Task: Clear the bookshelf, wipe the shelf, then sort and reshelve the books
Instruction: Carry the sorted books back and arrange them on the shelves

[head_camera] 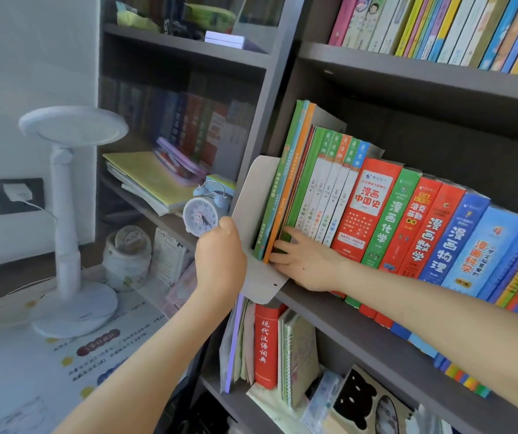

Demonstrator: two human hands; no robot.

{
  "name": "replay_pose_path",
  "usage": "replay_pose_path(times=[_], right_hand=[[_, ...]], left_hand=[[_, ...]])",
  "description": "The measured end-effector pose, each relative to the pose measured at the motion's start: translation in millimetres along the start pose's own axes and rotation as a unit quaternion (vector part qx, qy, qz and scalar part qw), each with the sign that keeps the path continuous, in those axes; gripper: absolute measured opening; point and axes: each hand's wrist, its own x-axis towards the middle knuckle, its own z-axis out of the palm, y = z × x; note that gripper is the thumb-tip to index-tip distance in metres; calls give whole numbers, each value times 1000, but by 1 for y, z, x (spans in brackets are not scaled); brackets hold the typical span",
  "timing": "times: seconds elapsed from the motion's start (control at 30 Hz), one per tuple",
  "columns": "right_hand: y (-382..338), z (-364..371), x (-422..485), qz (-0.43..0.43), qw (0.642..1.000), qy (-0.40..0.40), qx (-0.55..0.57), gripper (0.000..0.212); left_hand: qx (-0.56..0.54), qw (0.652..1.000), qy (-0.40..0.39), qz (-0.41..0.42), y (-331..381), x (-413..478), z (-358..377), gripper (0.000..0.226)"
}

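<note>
A row of upright books (386,214) fills the middle shelf (361,333) of the grey bookcase, from thin green and orange ones on the left to thick red, green and blue volumes on the right. A grey metal bookend (253,195) stands at the row's left end and juts out past the shelf front. My left hand (220,258) grips the bookend's outer edge. My right hand (304,261) rests on the shelf with its fingers hooked on the bottoms of the thin green and orange books (289,189); its fingertips are partly hidden between them.
A blue alarm clock (203,211) stands just left of my left hand. A white desk lamp (70,214) stands on the desk (32,371) at left. More books fill the upper shelf (439,26); a red dictionary (265,343) stands below.
</note>
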Motion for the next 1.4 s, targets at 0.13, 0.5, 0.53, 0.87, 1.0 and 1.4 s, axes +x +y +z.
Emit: replay_pose_path(times=[0.13, 0.5, 0.53, 0.87, 1.0, 1.4], right_hand=[[-8, -4, 9, 54, 996, -1, 73, 39], [-18, -17, 6, 69, 986, -115, -99, 40], [-17, -17, 7, 67, 987, -115, -92, 39], [-4, -30, 26, -1, 973, -195, -127, 46], [-14, -24, 30, -60, 934, -228, -267, 45], [20, -4, 33, -23, 984, -177, -6, 31]], left_hand=[[-9, 1000, -7, 7, -1, 0, -1, 21], [8, 1000, -13, 23, -5, 1, 1, 23], [9, 1000, -13, 26, -7, 1, 1, 22], [1, 999, -5, 35, -10, 3, 6, 25], [-7, 999, -2, 32, -10, 3, 8, 17], [-33, 991, 104, 78, -14, 2, 17, 47]])
